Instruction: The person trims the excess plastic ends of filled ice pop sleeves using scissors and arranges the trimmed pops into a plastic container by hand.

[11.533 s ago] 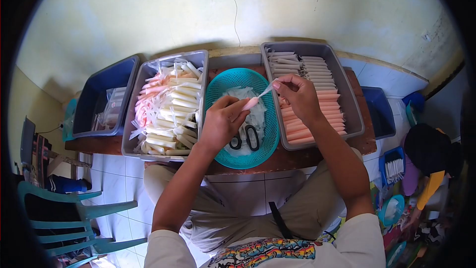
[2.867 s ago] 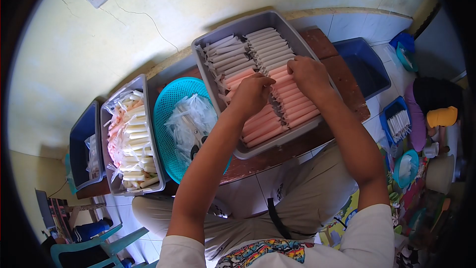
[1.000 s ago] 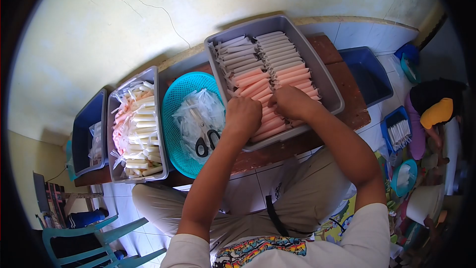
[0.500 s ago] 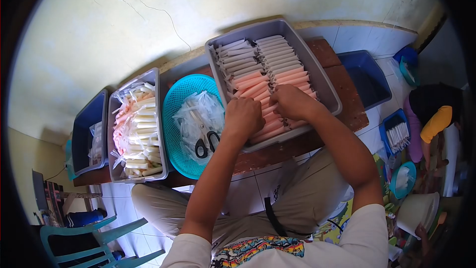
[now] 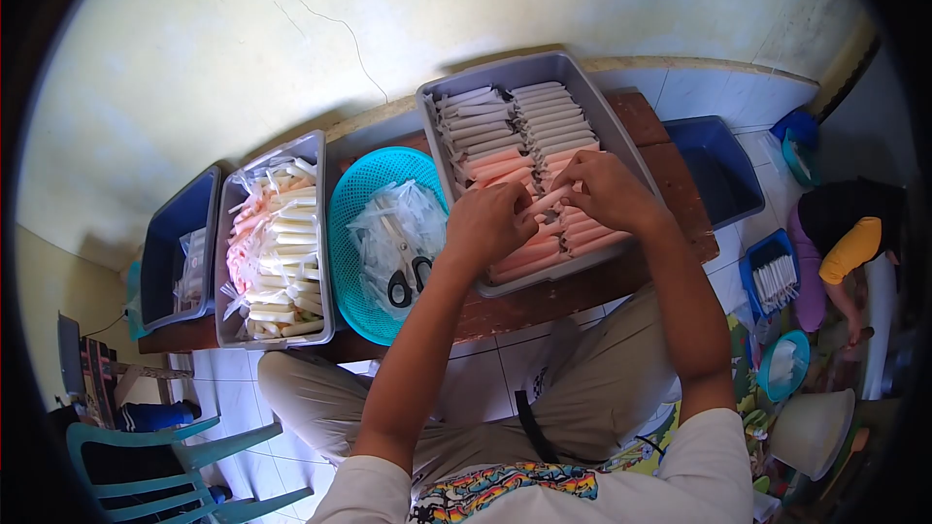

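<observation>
Between my two hands, above the grey tray, is a slim pink plastic-wrapped stick that looks like an ice pop. My left hand pinches its left end, and the fingers of my right hand are closed on its right end. Below them, the tray holds two columns of similar sticks: whitish sticks at the back and pink sticks towards me. My hands cover part of the pink rows.
Left of the tray, a turquoise basket holds clear plastic bags and black-handled scissors. Beyond it are a grey bin of pale and pink sticks and a dark blue bin. At right, a person bends near a blue tray.
My hands, which were lower over the pink rows, now hold one pink stick stretched between them. The whole view has shifted slightly.
</observation>
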The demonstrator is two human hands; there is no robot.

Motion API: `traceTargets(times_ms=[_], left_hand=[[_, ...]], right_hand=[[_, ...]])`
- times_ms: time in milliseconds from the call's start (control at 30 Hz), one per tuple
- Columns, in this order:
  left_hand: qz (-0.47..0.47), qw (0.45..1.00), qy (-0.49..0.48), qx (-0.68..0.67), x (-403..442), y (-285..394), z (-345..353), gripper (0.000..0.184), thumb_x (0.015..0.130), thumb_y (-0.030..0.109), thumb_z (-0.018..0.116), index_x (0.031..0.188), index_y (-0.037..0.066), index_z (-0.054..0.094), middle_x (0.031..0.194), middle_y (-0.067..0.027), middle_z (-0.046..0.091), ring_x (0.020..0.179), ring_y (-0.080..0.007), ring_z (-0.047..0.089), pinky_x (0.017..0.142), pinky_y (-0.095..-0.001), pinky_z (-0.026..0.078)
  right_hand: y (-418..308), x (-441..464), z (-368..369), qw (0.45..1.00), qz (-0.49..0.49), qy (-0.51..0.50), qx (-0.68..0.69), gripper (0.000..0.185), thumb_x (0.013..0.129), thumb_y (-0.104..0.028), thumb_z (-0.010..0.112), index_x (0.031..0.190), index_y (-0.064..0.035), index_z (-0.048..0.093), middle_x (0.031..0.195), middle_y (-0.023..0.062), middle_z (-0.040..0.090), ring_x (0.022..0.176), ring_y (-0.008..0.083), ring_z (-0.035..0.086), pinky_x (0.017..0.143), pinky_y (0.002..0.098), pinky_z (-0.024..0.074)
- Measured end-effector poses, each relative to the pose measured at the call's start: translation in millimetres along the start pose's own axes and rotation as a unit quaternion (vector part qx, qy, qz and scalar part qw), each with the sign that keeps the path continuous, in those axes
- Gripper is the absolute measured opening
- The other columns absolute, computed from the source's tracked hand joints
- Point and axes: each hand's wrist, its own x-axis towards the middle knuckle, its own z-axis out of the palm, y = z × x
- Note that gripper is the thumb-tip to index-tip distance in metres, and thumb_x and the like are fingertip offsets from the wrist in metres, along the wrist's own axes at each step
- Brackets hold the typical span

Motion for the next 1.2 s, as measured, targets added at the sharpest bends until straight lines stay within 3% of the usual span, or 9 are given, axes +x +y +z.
traceTargets(times_ms=[100, 233, 333, 433, 500, 633, 700, 900, 1200], left_hand=[[0.003, 1.000, -0.018, -0.016, -0.7, 0.3, -4.0, 0.026, 0.082, 0.024, 0.076, 0.105, 0.011, 0.075, 0.097, -0.0081, 0.079, 0.088, -0.0303, 0.076, 0.078, -0.0449, 0.059], [0.003, 1.000, -0.004, -0.010, -2.4, 0.4, -4.0, 0.027, 0.083, 0.021, 0.077, 0.107, 0.010, 0.077, 0.098, -0.0085, 0.079, 0.088, -0.0306, 0.076, 0.080, -0.0438, 0.059], [0.075, 0.986, 0.114, -0.092, -1.0, -9.6, 3.1, 0.023, 0.086, 0.017, 0.079, 0.108, 0.008, 0.078, 0.095, -0.0109, 0.078, 0.084, -0.0301, 0.075, 0.076, -0.0431, 0.058], [0.084, 0.955, 0.167, -0.230, -1.1, -10.1, -1.2, 0.027, 0.088, 0.010, 0.081, 0.115, 0.005, 0.079, 0.098, -0.0108, 0.079, 0.085, -0.0241, 0.076, 0.076, -0.0364, 0.058], [0.016, 0.951, 0.131, -0.280, -4.0, -9.5, -9.4, 0.027, 0.091, 0.009, 0.084, 0.116, 0.002, 0.078, 0.107, -0.0069, 0.081, 0.094, -0.0131, 0.074, 0.084, -0.0305, 0.058], [-0.009, 0.926, 0.143, -0.348, -4.6, -18.0, -3.5, 0.028, 0.094, 0.012, 0.085, 0.118, -0.001, 0.077, 0.107, -0.0049, 0.079, 0.095, -0.0094, 0.072, 0.083, -0.0280, 0.057], [0.042, 0.820, 0.202, -0.534, -8.9, -8.9, -1.8, 0.031, 0.095, 0.013, 0.085, 0.120, -0.002, 0.075, 0.104, -0.0026, 0.077, 0.091, -0.0071, 0.068, 0.079, -0.0262, 0.056], [-0.044, 0.800, 0.244, -0.547, -21.9, -4.4, -15.5, 0.030, 0.094, 0.010, 0.085, 0.120, -0.002, 0.075, 0.107, -0.0051, 0.076, 0.094, -0.0095, 0.069, 0.082, -0.0283, 0.057], [0.010, 0.796, 0.258, -0.548, -35.9, -20.4, -23.5, 0.030, 0.098, 0.003, 0.079, 0.126, -0.005, 0.072, 0.111, -0.0071, 0.077, 0.101, -0.0120, 0.072, 0.090, -0.0297, 0.059]], right_hand=[[2.1, -0.1, -4.2, 1.000, -0.011, 0.010, 0.012, 0.019, 0.086, -0.010, 0.082, 0.105, -0.0064, 0.081, 0.098, 0.0140, 0.071, 0.085, 0.0290, 0.069, 0.078, 0.0394, 0.0555], [-1.5, -1.4, -12.1, 0.996, 0.071, 0.016, 0.054, 0.020, 0.090, -0.015, 0.081, 0.107, -0.0057, 0.082, 0.100, 0.0137, 0.073, 0.088, 0.0271, 0.071, 0.082, 0.0390, 0.0576], [-2.6, -1.0, -18.0, 0.991, 0.102, 0.028, 0.077, 0.020, 0.092, -0.017, 0.082, 0.109, -0.0060, 0.082, 0.101, 0.0118, 0.074, 0.085, 0.0235, 0.071, 0.079, 0.0373, 0.0577], [-6.5, 0.4, -19.7, 0.992, 0.109, 0.031, 0.064, 0.022, 0.092, -0.019, 0.083, 0.110, -0.0062, 0.081, 0.101, 0.0114, 0.075, 0.084, 0.0229, 0.071, 0.079, 0.0362, 0.0582], [-8.9, 1.8, -18.3, 0.993, 0.104, 0.028, 0.047, 0.023, 0.092, -0.020, 0.083, 0.110, -0.0063, 0.081, 0.102, 0.0118, 0.075, 0.084, 0.0234, 0.072, 0.079, 0.0357, 0.0584], [-13.7, 2.5, -8.7, 0.995, 0.038, 0.067, 0.061, 0.025, 0.092, -0.021, 0.084, 0.111, -0.0061, 0.080, 0.100, 0.0122, 0.078, 0.088, 0.0224, 0.074, 0.077, 0.0346, 0.0588], [-20.3, 5.7, -4.1, 0.995, 0.018, 0.076, 0.059, 0.025, 0.092, -0.022, 0.084, 0.111, -0.0060, 0.080, 0.099, 0.0121, 0.079, 0.089, 0.0220, 0.075, 0.076, 0.0348, 0.0589], [-45.1, 15.8, 9.7, 0.992, 0.005, 0.047, 0.118, 0.023, 0.092, -0.021, 0.084, 0.109, -0.0056, 0.079, 0.092, 0.0108, 0.079, 0.083, 0.0204, 0.076, 0.073, 0.0357, 0.0589], [-68.7, 28.9, 22.9, 0.990, -0.015, -0.004, 0.142, 0.022, 0.094, -0.021, 0.082, 0.110, -0.0062, 0.079, 0.093, 0.0109, 0.079, 0.083, 0.0197, 0.077, 0.074, 0.0347, 0.0590]])
